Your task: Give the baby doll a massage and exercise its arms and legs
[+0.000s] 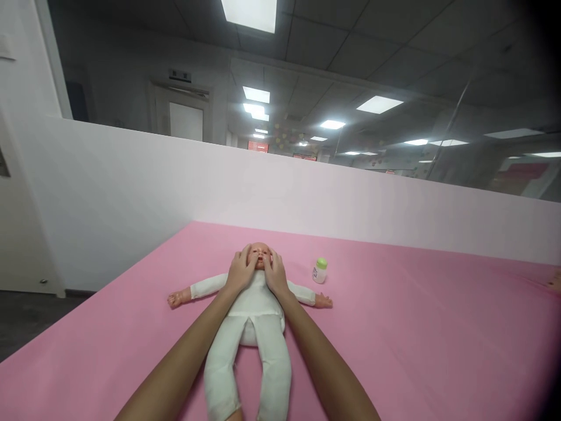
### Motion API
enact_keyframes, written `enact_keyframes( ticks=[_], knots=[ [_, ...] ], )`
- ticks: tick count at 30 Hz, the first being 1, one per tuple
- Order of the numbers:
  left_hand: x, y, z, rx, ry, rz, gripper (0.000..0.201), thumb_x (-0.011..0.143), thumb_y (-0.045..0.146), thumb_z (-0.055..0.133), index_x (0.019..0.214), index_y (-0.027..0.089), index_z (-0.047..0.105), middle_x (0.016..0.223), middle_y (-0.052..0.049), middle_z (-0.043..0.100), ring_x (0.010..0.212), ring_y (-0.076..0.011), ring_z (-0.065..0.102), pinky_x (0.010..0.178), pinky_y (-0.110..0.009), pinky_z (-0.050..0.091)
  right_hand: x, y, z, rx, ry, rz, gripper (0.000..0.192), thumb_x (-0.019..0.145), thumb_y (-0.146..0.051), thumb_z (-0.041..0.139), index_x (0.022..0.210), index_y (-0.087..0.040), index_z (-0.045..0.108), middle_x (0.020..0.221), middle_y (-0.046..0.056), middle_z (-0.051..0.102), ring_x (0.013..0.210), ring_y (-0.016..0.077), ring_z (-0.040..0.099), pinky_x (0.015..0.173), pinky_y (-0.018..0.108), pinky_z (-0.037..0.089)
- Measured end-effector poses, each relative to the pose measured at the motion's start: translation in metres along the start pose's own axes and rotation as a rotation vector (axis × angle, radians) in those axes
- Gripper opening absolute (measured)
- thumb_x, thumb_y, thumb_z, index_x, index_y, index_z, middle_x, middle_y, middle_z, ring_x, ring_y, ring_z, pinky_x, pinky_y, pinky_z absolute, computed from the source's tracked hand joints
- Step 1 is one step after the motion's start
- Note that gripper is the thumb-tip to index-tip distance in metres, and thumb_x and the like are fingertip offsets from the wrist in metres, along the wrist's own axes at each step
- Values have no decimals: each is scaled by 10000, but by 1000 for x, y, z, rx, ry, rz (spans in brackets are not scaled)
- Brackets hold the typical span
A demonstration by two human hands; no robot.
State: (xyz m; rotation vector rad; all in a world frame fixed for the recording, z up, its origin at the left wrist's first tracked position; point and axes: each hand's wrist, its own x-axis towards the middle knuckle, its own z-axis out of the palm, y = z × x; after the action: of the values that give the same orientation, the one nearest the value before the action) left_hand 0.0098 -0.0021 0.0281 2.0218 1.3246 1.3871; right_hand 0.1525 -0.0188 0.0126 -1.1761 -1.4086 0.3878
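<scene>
A baby doll in a white suit lies on its back on the pink sheet, arms spread out, legs toward me. My left hand rests against the left side of the doll's head, fingers on the face. My right hand presses on the right side of the head, fingers near the cheek. Both hands cup the head between them. A small baby bottle with a green cap stands upright on the sheet, just right of the doll's outstretched arm.
A low white partition wall runs behind the pink surface. The sheet's left edge drops to a dark floor. A white door or wall panel stands at far left. Something small shows at the right edge.
</scene>
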Motion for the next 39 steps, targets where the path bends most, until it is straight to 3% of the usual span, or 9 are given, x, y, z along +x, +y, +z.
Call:
enact_keyframes(
  ticks=[2,6,11,16,22,27,34,39],
  knots=[
    [2,2,1,28,23,-12,557,1021,527,401,1479,225,502,1325,-164,601,1266,-303,577,1100,-487,427,-1,3,0,-40,22,-13,559,992,-495,453,1481,-227,493,1405,150,534,1325,269,513,1158,433,374],
    [3,1,7,10,-19,100,499,1052,486,332,1460,260,509,1418,-118,558,1332,-258,525,1144,-452,399,-1,7,1,-72,48,-17,577,999,-502,437,1511,-237,473,1348,160,517,1284,289,534,1140,458,389],
    [0,-4,9,20,-40,179,491,1062,459,313,1484,276,482,1467,-102,521,1384,-252,464,1180,-466,357,-3,6,0,-34,47,-82,518,1011,-470,434,1481,-268,511,1403,119,544,1318,260,510,1160,422,367],
    [0,-5,7,23,8,162,480,1059,448,324,1466,274,509,1397,-115,560,1312,-259,521,1155,-473,386,-3,3,-5,22,22,-149,455,1019,-435,430,1420,-261,559,1430,81,581,1339,229,509,1167,385,354],
    [-5,-2,7,-12,67,142,493,1072,441,268,1423,213,530,1376,-129,585,1298,-264,531,1146,-462,392,-2,11,-4,43,68,-31,488,999,-496,445,1388,-232,576,1374,109,621,1254,263,564,1101,415,410],
    [-7,1,5,-2,45,150,471,1073,443,280,1424,275,545,1359,-107,584,1267,-260,551,1124,-459,410,-2,11,-4,52,34,-91,469,999,-485,450,1388,-262,590,1403,85,607,1307,251,529,1130,411,387],
    [-4,-3,8,-3,71,145,485,1070,443,272,1414,225,536,1331,-136,588,1274,-277,541,1131,-470,399,-3,9,-4,40,60,-50,484,1007,-465,441,1401,-219,576,1408,111,610,1305,261,546,1131,418,387],
    [-3,-3,8,-8,40,153,489,1074,460,267,1448,280,525,1329,-116,580,1257,-266,552,1121,-462,410,-3,10,-5,42,32,-114,472,1005,-446,444,1414,-247,573,1422,91,597,1324,246,528,1149,415,379]
  ],
)
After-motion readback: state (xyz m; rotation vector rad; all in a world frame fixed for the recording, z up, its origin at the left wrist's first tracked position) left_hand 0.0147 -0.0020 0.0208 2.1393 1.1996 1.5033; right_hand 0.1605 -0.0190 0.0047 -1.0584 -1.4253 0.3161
